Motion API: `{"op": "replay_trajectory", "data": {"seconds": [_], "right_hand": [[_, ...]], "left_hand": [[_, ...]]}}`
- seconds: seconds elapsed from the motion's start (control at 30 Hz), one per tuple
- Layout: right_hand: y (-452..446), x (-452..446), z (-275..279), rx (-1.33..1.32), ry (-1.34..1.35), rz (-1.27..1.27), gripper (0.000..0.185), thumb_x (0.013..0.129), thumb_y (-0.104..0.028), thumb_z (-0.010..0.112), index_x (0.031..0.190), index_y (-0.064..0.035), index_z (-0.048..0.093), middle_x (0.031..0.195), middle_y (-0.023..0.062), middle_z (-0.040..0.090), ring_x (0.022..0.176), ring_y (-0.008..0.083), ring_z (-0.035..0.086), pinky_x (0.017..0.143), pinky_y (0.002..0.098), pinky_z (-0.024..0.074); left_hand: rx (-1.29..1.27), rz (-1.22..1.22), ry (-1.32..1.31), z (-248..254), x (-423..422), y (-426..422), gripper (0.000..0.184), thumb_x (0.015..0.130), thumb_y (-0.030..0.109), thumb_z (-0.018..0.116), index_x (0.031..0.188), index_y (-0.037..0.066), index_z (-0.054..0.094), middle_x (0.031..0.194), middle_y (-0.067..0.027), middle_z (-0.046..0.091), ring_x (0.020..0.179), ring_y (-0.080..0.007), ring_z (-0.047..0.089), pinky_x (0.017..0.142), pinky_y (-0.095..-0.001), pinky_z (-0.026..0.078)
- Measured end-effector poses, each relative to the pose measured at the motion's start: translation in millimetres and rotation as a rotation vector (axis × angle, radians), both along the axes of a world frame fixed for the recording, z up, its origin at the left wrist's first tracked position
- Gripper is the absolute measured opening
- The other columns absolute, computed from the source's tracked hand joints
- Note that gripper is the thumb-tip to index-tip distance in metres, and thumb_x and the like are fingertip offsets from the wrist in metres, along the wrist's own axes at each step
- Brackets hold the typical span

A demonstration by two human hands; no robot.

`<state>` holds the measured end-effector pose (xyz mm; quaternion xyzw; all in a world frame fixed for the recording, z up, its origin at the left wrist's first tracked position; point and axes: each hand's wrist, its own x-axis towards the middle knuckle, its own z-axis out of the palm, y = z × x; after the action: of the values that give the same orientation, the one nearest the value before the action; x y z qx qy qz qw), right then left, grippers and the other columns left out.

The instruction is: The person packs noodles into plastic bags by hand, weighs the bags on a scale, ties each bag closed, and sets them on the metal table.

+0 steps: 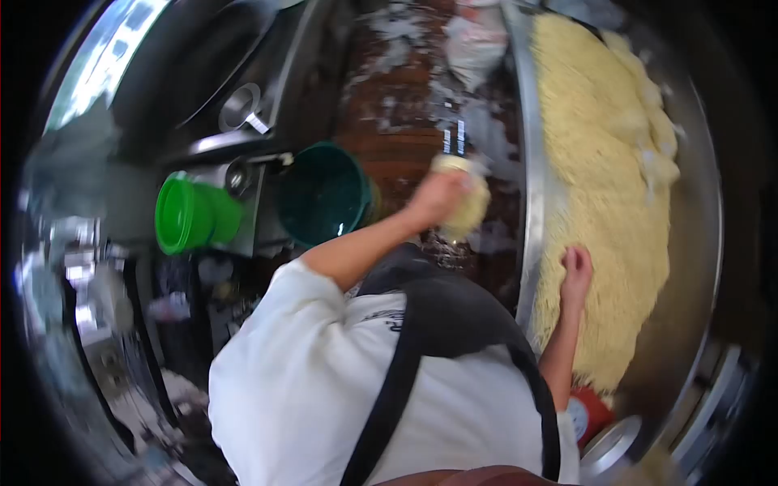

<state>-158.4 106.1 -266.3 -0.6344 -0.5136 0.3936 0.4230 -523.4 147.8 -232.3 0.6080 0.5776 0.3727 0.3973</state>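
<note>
At the centre of the frame, the person's left hand (442, 196) is closed around a blurred, pale yellow, rounded item (468, 204), held above a wet, dark brown floor (389, 101). Right of centre, the right hand (576, 271) has loosely curled fingers and no visible object in it; it is over a broad heap of yellow, shredded-looking food (604, 202) in a long silver metal trough (532, 162). Whether it touches the heap is unclear. Left of centre are a dark green round tub (304, 198) and a bright green plastic bucket (180, 215).

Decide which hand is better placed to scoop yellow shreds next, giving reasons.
Probably the right hand: it is over the yellow shreds, apparently empty, while the left hand holds a blurred yellow item outside the metal trough.
</note>
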Motion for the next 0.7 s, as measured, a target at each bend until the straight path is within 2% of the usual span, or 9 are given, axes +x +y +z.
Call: {"op": "replay_trajectory", "data": {"seconds": [0.07, 0.1, 0.17, 0.23, 0.37, 0.53, 0.57, 0.63, 0.7], "right_hand": [[16.8, -26.5, 7.8, -0.07, 0.047, 0.043, 0.012, 0.096, -0.012, 0.06, 0.098, -0.0016, 0.064, 0.086, 0.0016, 0.061, 0.079, 0.0106, 0.056, 0.074, 0.0262, 0.048], [23.9, -36.3, 4.0, -0.008, 0.017, 0.07, 0.014, 0.095, -0.014, 0.061, 0.097, -0.0012, 0.065, 0.084, 0.001, 0.061, 0.078, 0.0112, 0.056, 0.074, 0.0278, 0.0481], [33.1, -61.6, 52.4, -0.096, -0.07, 0.132, 0.018, 0.095, -0.021, 0.063, 0.096, -0.0028, 0.066, 0.081, 0.0047, 0.064, 0.078, 0.0144, 0.059, 0.074, 0.0302, 0.0487], [41.2, -71.7, 82.3, -0.082, -0.213, 0.19, 0.015, 0.094, -0.018, 0.064, 0.1, -0.0047, 0.065, 0.089, 0.008, 0.068, 0.083, 0.0181, 0.063, 0.075, 0.0312, 0.0497], [29.8, -74.5, 77.6, -0.103, -0.251, 0.122, 0.016, 0.093, -0.021, 0.063, 0.102, -0.0074, 0.066, 0.092, 0.0128, 0.069, 0.087, 0.029, 0.066, 0.077, 0.0381, 0.0507], [-20.6, -52.1, 49.3, -0.217, -0.377, -0.06, 0.02, 0.091, -0.023, 0.064, 0.103, -0.0074, 0.064, 0.092, 0.0148, 0.067, 0.086, 0.0318, 0.064, 0.075, 0.0409, 0.0499], [-36.1, -49.5, 46.6, -0.248, -0.372, -0.112, 0.021, 0.091, -0.023, 0.064, 0.105, -0.0068, 0.063, 0.092, 0.0146, 0.067, 0.085, 0.0312, 0.064, 0.074, 0.0405, 0.0496], [-66.3, -43.6, 44.6, -0.318, -0.371, -0.176, 0.022, 0.092, -0.023, 0.065, 0.106, -0.0062, 0.063, 0.091, 0.0145, 0.067, 0.083, 0.0306, 0.063, 0.074, 0.0401, 0.0492], [-96.4, -34.3, 44.3, -0.392, -0.38, -0.203, 0.024, 0.092, -0.025, 0.065, 0.107, -0.0061, 0.062, 0.089, 0.0147, 0.065, 0.082, 0.0307, 0.062, 0.073, 0.0399, 0.049]], "left_hand": [[-0.137, 0.196, 0.253, 1.8, -46.8, 8.6, 0.023, 0.094, 0.024, 0.056, 0.094, 0.003, 0.066, 0.078, -0.0169, 0.065, 0.069, -0.0196, 0.063, 0.064, -0.0375, 0.05], [-0.125, 0.181, 0.371, -8.9, -70.4, 15.4, 0.037, 0.101, 0.031, 0.043, 0.094, 0.002, 0.065, 0.08, -0.0169, 0.066, 0.072, -0.0275, 0.063, 0.066, -0.0422, 0.049], [-0.132, 0.245, -0.21, -14.4, -93.4, 30.7, 0.021, 0.098, 0.018, 0.054, 0.093, 0.002, 0.065, 0.081, -0.0066, 0.066, 0.073, -0.0138, 0.061, 0.065, -0.0336, 0.048], [-0.017, 0.147, 0.255, 0.8, -112.8, 49.0, 0.021, 0.097, 0.017, 0.058, 0.091, -0.001, 0.066, 0.081, -0.0036, 0.061, 0.075, -0.0113, 0.053, 0.071, -0.0275, 0.044], [0.014, -0.063, 0.198, 2.9, -104.4, 84.9, 0.019, 0.096, 0.017, 0.061, 0.091, -0.001, 0.066, 0.076, -0.0004, 0.054, 0.069, -0.0101, 0.044, 0.063, -0.0281, 0.039], [-0.19, -0.563, -0.08, -1.3, -7.3, 140.8, 0.021, 0.096, 0.019, 0.061, 0.097, -0.001, 0.067, 0.077, 0.0014, 0.058, 0.073, -0.0064, 0.048, 0.065, -0.023, 0.04], [-0.019, -0.71, 0.004, 11.4, 25.4, 143.6, 0.02, 0.096, 0.019, 0.061, 0.097, 0.0, 0.067, 0.076, 0.0018, 0.057, 0.072, -0.007, 0.048, 0.065, -0.0238, 0.04], [-0.061, -0.902, 0.073, 18.8, 94.9, 146.3, 0.022, 0.095, 0.02, 0.062, 0.099, -0.001, 0.067, 0.082, -0.0019, 0.062, 0.075, -0.0098, 0.052, 0.069, -0.0265, 0.043], [0.125, -1.16, -0.025, 47.4, 177.0, 129.4, 0.024, 0.096, 0.02, 0.06, 0.104, -0.001, 0.066, 0.088, -0.0078, 0.068, 0.077, -0.0134, 0.057, 0.073, -0.0305, 0.048]]}}
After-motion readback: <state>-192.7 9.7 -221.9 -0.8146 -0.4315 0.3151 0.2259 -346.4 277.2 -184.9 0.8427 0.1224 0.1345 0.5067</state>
